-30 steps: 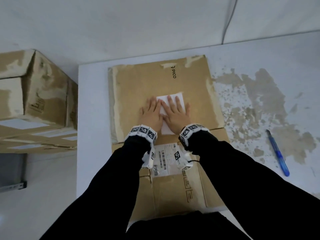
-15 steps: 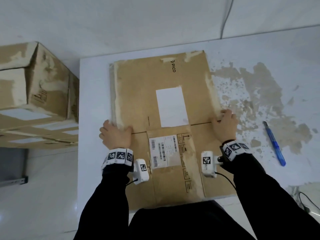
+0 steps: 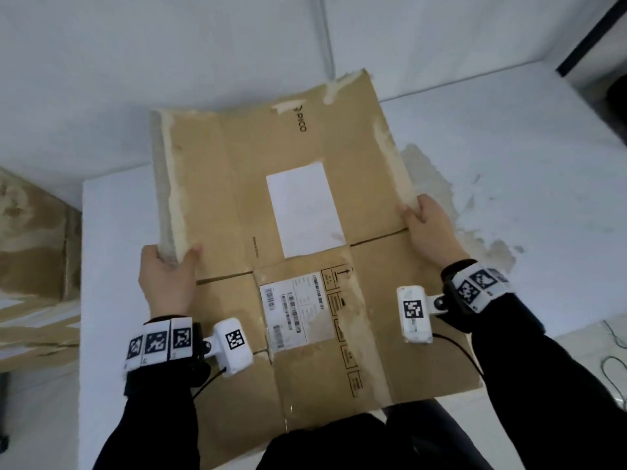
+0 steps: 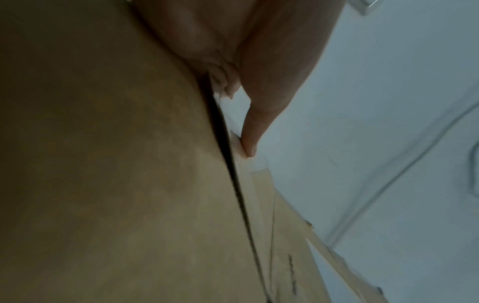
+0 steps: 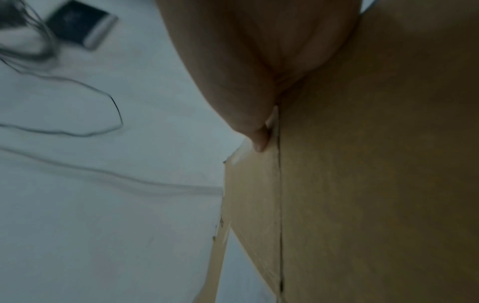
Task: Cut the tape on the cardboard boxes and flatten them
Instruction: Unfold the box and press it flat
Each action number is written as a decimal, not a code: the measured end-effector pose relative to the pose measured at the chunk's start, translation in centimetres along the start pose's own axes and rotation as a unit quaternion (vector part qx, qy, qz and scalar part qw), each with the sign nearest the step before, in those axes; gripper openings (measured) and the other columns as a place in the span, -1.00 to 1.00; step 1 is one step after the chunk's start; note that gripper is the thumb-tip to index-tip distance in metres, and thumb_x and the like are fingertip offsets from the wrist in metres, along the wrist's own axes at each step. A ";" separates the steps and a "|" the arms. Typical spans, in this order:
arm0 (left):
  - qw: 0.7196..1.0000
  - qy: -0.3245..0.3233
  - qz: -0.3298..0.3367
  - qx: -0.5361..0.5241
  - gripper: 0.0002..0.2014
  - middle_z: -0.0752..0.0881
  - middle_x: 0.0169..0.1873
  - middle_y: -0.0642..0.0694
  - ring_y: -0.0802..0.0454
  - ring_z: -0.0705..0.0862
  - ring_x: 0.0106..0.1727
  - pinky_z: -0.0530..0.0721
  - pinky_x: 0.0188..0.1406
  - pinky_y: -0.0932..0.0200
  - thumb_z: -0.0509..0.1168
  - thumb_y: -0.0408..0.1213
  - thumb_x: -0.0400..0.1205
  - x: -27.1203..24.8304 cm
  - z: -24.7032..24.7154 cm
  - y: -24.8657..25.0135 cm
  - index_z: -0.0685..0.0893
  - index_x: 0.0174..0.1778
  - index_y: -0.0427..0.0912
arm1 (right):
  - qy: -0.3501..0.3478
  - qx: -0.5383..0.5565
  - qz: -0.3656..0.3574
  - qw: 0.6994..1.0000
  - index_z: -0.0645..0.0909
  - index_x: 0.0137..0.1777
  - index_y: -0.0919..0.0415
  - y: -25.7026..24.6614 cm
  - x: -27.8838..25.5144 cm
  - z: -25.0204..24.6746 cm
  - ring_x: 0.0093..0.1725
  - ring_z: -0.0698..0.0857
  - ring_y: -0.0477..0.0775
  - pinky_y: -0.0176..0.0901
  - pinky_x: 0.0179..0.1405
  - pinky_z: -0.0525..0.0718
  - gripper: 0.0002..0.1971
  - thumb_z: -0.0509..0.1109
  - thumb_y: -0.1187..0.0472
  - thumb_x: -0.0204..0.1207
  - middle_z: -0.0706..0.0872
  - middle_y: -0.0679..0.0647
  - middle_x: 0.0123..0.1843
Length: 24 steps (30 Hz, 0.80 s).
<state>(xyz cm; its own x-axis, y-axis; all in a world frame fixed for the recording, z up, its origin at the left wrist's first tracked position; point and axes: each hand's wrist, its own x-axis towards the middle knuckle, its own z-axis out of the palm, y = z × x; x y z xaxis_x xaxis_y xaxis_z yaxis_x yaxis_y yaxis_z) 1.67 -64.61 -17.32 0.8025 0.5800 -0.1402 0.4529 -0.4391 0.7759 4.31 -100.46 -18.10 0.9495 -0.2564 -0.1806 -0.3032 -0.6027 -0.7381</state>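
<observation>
A flattened brown cardboard box (image 3: 237, 184) with a white label and a shipping sticker is held up off the white table (image 3: 108, 232), its far end raised. My left hand (image 3: 168, 266) grips its left edge, thumb on top. My right hand (image 3: 424, 225) grips the right edge. In the left wrist view the fingers (image 4: 249, 141) curl under the cardboard (image 4: 103, 164). In the right wrist view the fingers (image 5: 259, 141) also curl under the cardboard (image 5: 376, 164). The blue cutter is hidden.
Another taped cardboard box (image 3: 30, 252) stands off the table's left side. A patch of brown residue (image 3: 475, 225) marks the table right of the box. Cables (image 3: 614, 368) lie on the floor at the right, and a dark device (image 5: 77, 24) lies near them.
Both hands left the white label, went out to the box's side edges and gripped them. The flattened box has since been lifted, its far end tilting up.
</observation>
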 end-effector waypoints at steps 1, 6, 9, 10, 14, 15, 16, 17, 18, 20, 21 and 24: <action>1.000 -0.007 0.011 -0.016 -0.64 0.41 -0.33 -0.03 -0.09 0.47 -0.16 0.36 -0.19 0.11 0.42 -0.11 0.57 -0.5 1.3 1.9 0.41 -0.05 -0.25 | 0.019 0.003 -0.006 1.000 0.37 -0.16 0.20 0.5 1.1 -2.5 -0.30 0.41 -0.04 -0.39 -0.44 0.30 -0.76 0.20 0.09 0.69 0.41 -0.04 -0.31; 0.993 -0.046 0.061 -0.087 -0.70 0.41 -0.32 0.01 -0.06 0.48 -0.16 0.39 -0.16 0.11 0.39 -0.16 0.59 -4.9 11.3 11.7 0.41 -0.01 -0.22 | 0.086 0.019 -0.032 0.996 0.45 -0.14 0.27 6.3 7.2 -15.7 -0.37 0.41 -0.08 -0.26 -0.42 0.31 -0.74 0.25 0.07 0.66 0.44 -0.01 -0.36; 0.990 -0.058 0.065 -0.111 -0.72 0.43 -0.31 0.03 -0.04 0.48 -0.17 0.38 -0.25 0.13 0.37 -0.21 0.60 -9.2 18.8 17.1 0.39 -0.02 -0.23 | 0.099 0.009 -0.032 0.995 0.45 -0.17 0.30 11.2 10.7 -23.4 -0.34 0.45 0.06 -0.19 -0.39 0.35 -0.72 0.26 0.07 0.65 0.47 0.08 -0.34; 0.990 -0.061 0.064 -0.113 -0.73 0.43 -0.31 0.03 -0.04 0.48 -0.16 0.37 -0.27 0.13 0.37 -0.22 0.60 -10.7 21.2 18.7 0.39 -0.02 -0.23 | 0.099 0.002 -0.023 0.995 0.46 -0.15 0.31 13.0 11.9 -25.8 -0.29 0.49 0.15 -0.12 -0.34 0.39 -0.71 0.26 0.06 0.65 0.50 0.14 -0.29; 0.989 -0.088 0.044 -0.110 -0.73 0.45 -0.32 0.01 -0.07 0.52 -0.12 0.39 -0.17 0.14 0.37 -0.23 0.60 -15.3 30.9 23.6 0.40 -0.02 -0.25 | 0.097 -0.045 0.031 0.994 0.57 -0.07 0.33 19.4 16.9 -33.9 0.01 0.64 0.36 -0.06 -0.12 0.47 -0.71 0.28 0.05 0.62 0.62 0.26 -0.12; 0.989 -0.093 0.036 -0.105 -0.72 0.45 -0.32 0.00 -0.09 0.54 -0.11 0.38 -0.19 0.15 0.37 -0.23 0.60 -16.2 33.3 24.4 0.40 -0.02 -0.26 | 0.100 -0.061 0.049 0.992 0.60 0.00 0.34 20.6 18.1 -35.3 0.09 0.64 0.36 -0.05 -0.06 0.48 -0.71 0.29 0.07 0.62 0.66 0.29 -0.05; 0.990 -0.097 0.027 -0.098 -0.72 0.46 -0.31 -0.03 -0.10 0.54 -0.11 0.35 -0.23 0.18 0.37 -0.24 0.60 -17.1 35.5 25.2 0.40 -0.01 -0.27 | 0.104 -0.074 0.067 0.990 0.61 0.12 0.36 21.7 19.3 -36.3 0.17 0.62 0.36 -0.02 0.04 0.50 -0.69 0.29 0.09 0.61 0.67 0.33 0.08; 0.991 -0.101 0.014 -0.090 -0.73 0.50 -0.28 -0.07 -0.11 0.55 -0.11 0.32 -0.26 0.20 0.36 -0.24 0.61 -17.8 37.6 25.9 0.41 0.02 -0.29 | 0.109 -0.081 0.084 0.987 0.56 0.26 0.38 22.7 20.4 -37.0 0.26 0.58 0.37 0.00 0.15 0.49 -0.64 0.29 0.12 0.60 0.64 0.36 0.21; 0.991 -0.101 0.003 -0.082 -0.73 0.54 -0.22 -0.13 -0.13 0.56 -0.11 0.31 -0.28 0.22 0.35 -0.25 0.62 -18.4 39.4 26.3 0.43 0.05 -0.31 | 0.115 -0.087 0.097 0.985 0.48 0.38 0.38 23.4 21.4 -37.5 0.33 0.53 0.38 0.02 0.23 0.47 -0.58 0.29 0.17 0.59 0.58 0.38 0.32; 0.992 -0.094 -0.015 -0.079 -0.76 0.56 -0.14 -0.21 -0.16 0.58 -0.08 0.34 -0.24 0.22 0.33 -0.28 0.62 -19.1 42.7 26.8 0.42 0.02 -0.30 | 0.111 -0.097 0.094 0.985 0.33 0.48 0.38 24.8 22.9 -37.8 0.39 0.46 0.39 0.04 0.27 0.43 -0.50 0.29 0.27 0.57 0.48 0.39 0.42; 0.993 -0.088 -0.025 -0.080 -0.77 0.55 -0.14 -0.20 -0.14 0.58 -0.09 0.36 -0.24 0.22 0.33 -0.29 0.62 -19.2 44.0 26.9 0.39 -0.02 -0.28 | 0.098 -0.103 0.084 0.986 0.30 0.50 0.38 25.7 23.6 -37.6 0.39 0.45 0.40 0.05 0.26 0.43 -0.49 0.29 0.31 0.56 0.45 0.40 0.43; 0.993 -0.085 -0.053 -0.054 -0.77 0.55 -0.14 -0.18 -0.12 0.58 -0.11 0.38 -0.23 0.19 0.32 -0.28 0.63 -19.3 46.9 26.7 0.36 -0.02 -0.25 | 0.050 -0.128 0.079 0.987 0.28 0.55 0.26 28.2 24.4 -36.9 0.41 0.41 0.39 0.09 0.30 0.43 -0.46 0.28 0.29 0.57 0.34 0.34 0.49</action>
<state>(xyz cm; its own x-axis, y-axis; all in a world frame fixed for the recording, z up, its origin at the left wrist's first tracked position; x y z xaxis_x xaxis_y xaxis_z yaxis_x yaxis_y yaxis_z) 16.52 -119.70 -22.72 0.8105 0.4907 -0.3199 0.5019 -0.3003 0.8111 15.95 -151.55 -19.32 0.8797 -0.4285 -0.2062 -0.4700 -0.7169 -0.5149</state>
